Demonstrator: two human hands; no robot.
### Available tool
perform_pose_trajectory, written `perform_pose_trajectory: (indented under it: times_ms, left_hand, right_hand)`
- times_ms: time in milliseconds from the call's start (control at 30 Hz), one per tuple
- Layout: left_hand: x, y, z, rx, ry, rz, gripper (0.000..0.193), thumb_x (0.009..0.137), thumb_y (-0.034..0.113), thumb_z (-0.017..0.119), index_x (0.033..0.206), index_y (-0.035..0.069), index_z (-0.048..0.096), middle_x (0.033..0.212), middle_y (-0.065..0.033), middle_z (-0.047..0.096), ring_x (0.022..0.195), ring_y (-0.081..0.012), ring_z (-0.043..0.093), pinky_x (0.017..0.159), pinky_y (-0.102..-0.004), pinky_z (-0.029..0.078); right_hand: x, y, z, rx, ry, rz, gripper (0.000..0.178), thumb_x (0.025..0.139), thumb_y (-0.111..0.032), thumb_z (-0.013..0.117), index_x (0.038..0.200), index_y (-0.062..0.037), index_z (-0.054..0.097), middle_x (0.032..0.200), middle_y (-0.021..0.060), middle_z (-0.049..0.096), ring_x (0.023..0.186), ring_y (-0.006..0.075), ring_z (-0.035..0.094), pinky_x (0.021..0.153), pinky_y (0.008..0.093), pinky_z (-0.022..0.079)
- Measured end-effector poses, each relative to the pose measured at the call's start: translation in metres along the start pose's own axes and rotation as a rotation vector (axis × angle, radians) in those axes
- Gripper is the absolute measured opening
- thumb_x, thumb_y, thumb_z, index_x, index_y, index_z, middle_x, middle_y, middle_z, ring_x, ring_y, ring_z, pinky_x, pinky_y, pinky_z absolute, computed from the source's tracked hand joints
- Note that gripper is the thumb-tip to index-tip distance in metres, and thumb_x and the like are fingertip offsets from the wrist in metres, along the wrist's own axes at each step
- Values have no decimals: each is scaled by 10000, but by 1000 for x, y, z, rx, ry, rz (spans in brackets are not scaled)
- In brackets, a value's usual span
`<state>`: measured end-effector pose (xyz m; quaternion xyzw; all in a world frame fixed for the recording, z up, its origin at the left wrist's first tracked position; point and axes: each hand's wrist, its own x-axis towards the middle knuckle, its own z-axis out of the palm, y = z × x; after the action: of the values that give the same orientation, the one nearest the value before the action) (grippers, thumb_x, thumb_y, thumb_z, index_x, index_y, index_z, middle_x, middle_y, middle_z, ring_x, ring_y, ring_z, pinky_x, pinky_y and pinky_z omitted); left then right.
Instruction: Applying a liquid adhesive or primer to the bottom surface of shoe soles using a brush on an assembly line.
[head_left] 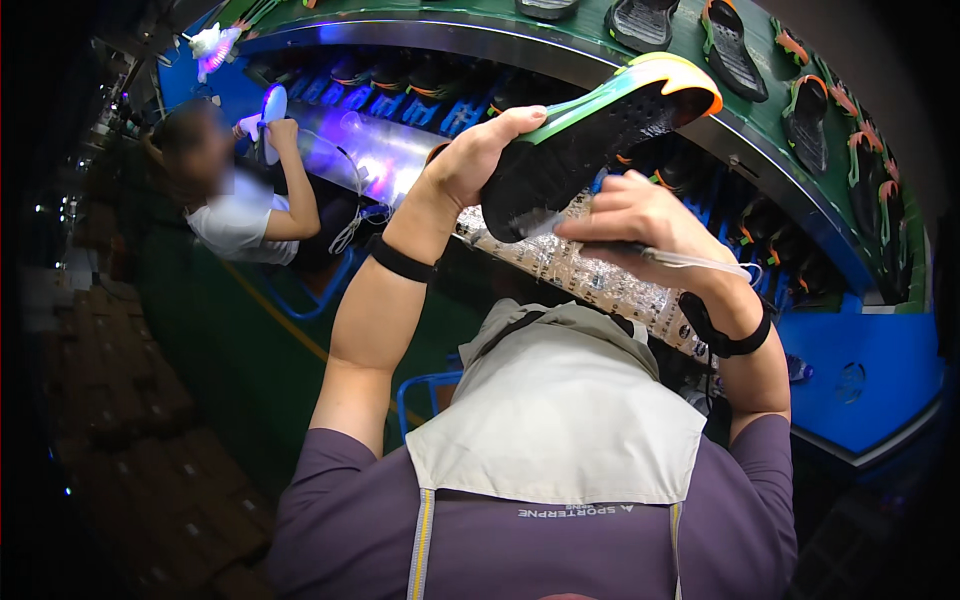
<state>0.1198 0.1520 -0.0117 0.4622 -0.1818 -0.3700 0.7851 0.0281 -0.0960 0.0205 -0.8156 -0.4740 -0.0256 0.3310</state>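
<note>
— Curving across the background runs a green conveyor [770,150] carrying dark shoe soles [727,45]. What's held before it?

— A black shoe sole with a green, yellow and orange edge [590,135], raised above the blue rack [870,370]. The left hand [480,150] is clamped on its heel end; the right hand [635,215], fingers pinched together, grips a thin tool [700,262] against its underside.

— Anyone else?

— Farther left, another person [235,200] lifts a pale sole [272,112].
</note>
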Motion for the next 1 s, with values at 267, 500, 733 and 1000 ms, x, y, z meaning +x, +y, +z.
perform_pose_trajectory:
  times_ms: [267, 500, 733, 1000]
  left_hand:
    - [2, 6, 1, 25, 80, -118, 470, 1070, 323, 549, 1374, -23, 646, 1167, -128, 759, 949, -163, 750, 839, -299, 619]
    - [-5, 1, -12, -7, 88, -109, 496, 1077, 344, 527, 1404, -14, 634, 1195, -128, 757, 968, -168, 752, 864, -299, 617]
    - [-20, -26, -24, -170, 108, -24, 528, 1088, 341, 479, 1454, -26, 579, 1300, -176, 726, 1116, -225, 743, 987, -348, 603]
    - [-19, -57, -11, -314, 85, 78, 579, 1097, 345, 365, 1499, -41, 524, 1383, -206, 675, 1212, -279, 703, 1072, -409, 562]
  right_hand:
    - [-2, 4, -7, -138, 13, 2, 354, 832, -154, 825, 1180, -117, 777, 839, 45, 615, 856, 266, 576, 791, 415, 427]
    - [-10, 4, -21, -271, 50, 123, 359, 817, -147, 832, 1170, -118, 770, 892, 26, 652, 905, 249, 611, 828, 393, 455]
    - [-18, 12, -20, 89, 452, 280, 223, 899, -67, 803, 1123, -65, 799, 926, 82, 770, 801, 191, 692, 745, 343, 557]
    - [-16, 19, 30, -69, 467, 300, 309, 860, -39, 822, 1165, -72, 787, 857, 101, 701, 789, 251, 641, 726, 371, 512]
